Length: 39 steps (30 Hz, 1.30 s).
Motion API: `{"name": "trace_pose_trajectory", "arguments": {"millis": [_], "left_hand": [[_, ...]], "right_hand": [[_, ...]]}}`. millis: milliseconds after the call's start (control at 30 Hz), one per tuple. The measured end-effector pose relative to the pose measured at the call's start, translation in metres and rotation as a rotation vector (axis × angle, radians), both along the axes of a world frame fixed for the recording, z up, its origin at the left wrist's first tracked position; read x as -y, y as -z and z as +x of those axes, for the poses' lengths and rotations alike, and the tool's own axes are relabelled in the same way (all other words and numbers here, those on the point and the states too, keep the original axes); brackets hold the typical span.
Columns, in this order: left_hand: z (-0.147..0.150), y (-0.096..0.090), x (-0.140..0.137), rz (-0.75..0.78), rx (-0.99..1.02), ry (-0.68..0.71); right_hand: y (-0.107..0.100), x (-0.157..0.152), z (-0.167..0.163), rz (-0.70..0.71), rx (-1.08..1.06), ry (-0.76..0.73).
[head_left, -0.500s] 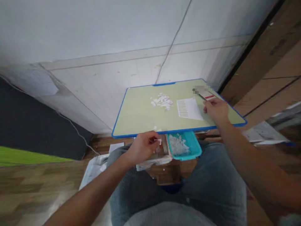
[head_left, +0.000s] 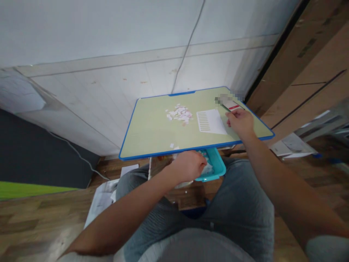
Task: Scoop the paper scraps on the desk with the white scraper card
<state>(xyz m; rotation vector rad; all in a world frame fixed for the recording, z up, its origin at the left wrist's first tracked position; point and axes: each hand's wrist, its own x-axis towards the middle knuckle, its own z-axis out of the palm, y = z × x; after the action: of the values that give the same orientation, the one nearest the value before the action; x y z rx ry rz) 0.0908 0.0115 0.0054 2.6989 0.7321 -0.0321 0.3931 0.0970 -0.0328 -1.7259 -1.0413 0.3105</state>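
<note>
My left hand (head_left: 189, 165) is over the near side of a teal plastic tub (head_left: 218, 163), fingers curled down and closed. Anything they hold is hidden. Small whitish pieces (head_left: 208, 168) lie in the tub, partly covered by the hand. My right hand (head_left: 241, 122) rests at the right side of a pale green board (head_left: 147, 127) with a blue rim. Its fingers pinch a thin dark tool (head_left: 225, 107), whose kind I cannot make out. Beside that hand lies a white card (head_left: 215, 122) with a row of slots along its left part.
A pile of small white pieces (head_left: 180, 113) lies on the board, with a few loose bits (head_left: 171, 145) near its front edge. A partly blurred label with a red stripe (head_left: 233, 107) is at the right. A second container (head_left: 155, 169) stands left of the tub, under my left arm.
My left hand has moved right, from the left container to the teal tub; a small white piece showed at its fingertips before. The right hand stays by the card. The view has shifted slightly.
</note>
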Motion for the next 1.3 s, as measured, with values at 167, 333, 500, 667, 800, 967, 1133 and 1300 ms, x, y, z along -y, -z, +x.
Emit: {"name": "trace_pose_trajectory", "arguments": {"millis": [167, 333, 500, 667, 800, 967, 1133, 1300], "left_hand": [[-0.078, -0.003, 0.005, -0.224, 0.153, -0.336], [-0.107, 0.015, -0.002, -0.101, -0.181, -0.257], [-0.078, 0.034, -0.018, 0.028, -0.384, -0.314], [-0.065, 0.044, -0.031, -0.017, -0.425, -0.345], [-0.065, 0.050, -0.035, -0.045, -0.447, -0.370], [-0.068, 0.054, -0.037, -0.071, -0.423, -0.340], [-0.072, 0.048, -0.036, -0.117, -0.396, -0.342], [-0.083, 0.018, -0.014, -0.190, -0.243, -0.323]], "right_hand": [[-0.001, -0.001, 0.002, 0.054, -0.059, 0.011], [-0.002, 0.001, 0.002, 0.097, -0.091, 0.013], [-0.007, 0.005, -0.002, 0.088, -0.091, 0.024], [-0.009, 0.005, -0.003, 0.083, -0.089, 0.023], [-0.009, 0.004, -0.001, 0.068, -0.089, 0.009], [-0.009, 0.005, -0.001, 0.046, -0.078, 0.015], [-0.010, 0.008, -0.002, 0.043, -0.073, -0.004], [-0.012, 0.010, -0.005, 0.033, -0.069, 0.008]]}}
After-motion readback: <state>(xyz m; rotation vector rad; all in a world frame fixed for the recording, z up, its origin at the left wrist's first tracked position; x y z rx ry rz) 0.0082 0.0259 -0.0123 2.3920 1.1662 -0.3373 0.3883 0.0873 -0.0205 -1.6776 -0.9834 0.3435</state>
